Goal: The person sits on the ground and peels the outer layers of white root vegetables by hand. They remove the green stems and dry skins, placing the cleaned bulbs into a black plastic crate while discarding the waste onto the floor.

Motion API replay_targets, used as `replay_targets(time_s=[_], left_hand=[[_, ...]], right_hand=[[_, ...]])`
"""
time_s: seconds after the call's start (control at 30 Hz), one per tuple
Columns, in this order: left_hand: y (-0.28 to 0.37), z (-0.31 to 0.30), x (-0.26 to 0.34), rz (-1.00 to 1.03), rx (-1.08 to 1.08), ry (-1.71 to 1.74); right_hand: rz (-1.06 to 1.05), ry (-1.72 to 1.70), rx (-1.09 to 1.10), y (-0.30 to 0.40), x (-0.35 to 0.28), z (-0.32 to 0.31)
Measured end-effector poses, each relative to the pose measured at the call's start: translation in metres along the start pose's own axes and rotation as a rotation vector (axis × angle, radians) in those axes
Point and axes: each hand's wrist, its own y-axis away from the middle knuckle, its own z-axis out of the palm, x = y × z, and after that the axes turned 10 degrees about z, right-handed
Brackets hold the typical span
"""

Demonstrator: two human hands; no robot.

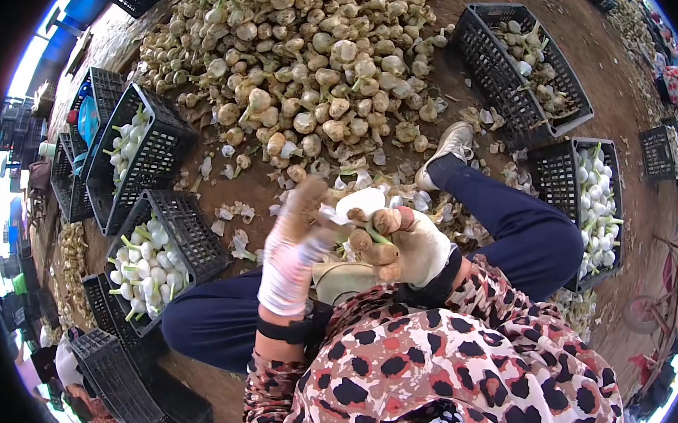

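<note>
My right hand [410, 246], in a soiled white glove with brown fingertips, is closed around the green stem of a garlic bulb [361, 204]. The bulb looks bright white and points away from me. Just left of it is my left hand [302, 238], gloved too and blurred; whether it grips anything is unclear. Beyond both hands rises a large heap of unpeeled garlic [320, 63], brownish and with stems. Loose garlic skins [242, 243] lie on the ground between the heap and my legs.
Black plastic crates of white garlic stand at left [181, 236], farther left [142, 156] and at right [575, 210]. Another crate [526, 65] at upper right holds garlic and skins. Stacked crates [118, 379] are at lower left. My shoe [449, 154] rests near the heap.
</note>
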Motion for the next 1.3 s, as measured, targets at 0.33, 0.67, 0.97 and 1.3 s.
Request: replay_targets(time_s=[0.33, 0.67, 0.97, 1.3], left_hand=[[0.0, 0.017, 0.012, -0.1, 0.077, 0.004], [-0.019, -0.042, 0.021, 0.062, 0.425, 0.435], [0.009, 0.001, 0.015, -0.243, -0.019, 0.124], [0.018, 0.018, -0.002, -0.199, 0.065, -0.039]], right_hand=[[0.203, 0.003, -0.015, 0.006, 0.001, -0.002], [0.204, 0.144, 0.259, 0.004, 0.004, 0.021], [-0.016, 1.039, 0.176, 0.002, -0.009, 0.0], [-0.977, 1.959, 0.555, -0.008, 0.009, 0.013]])
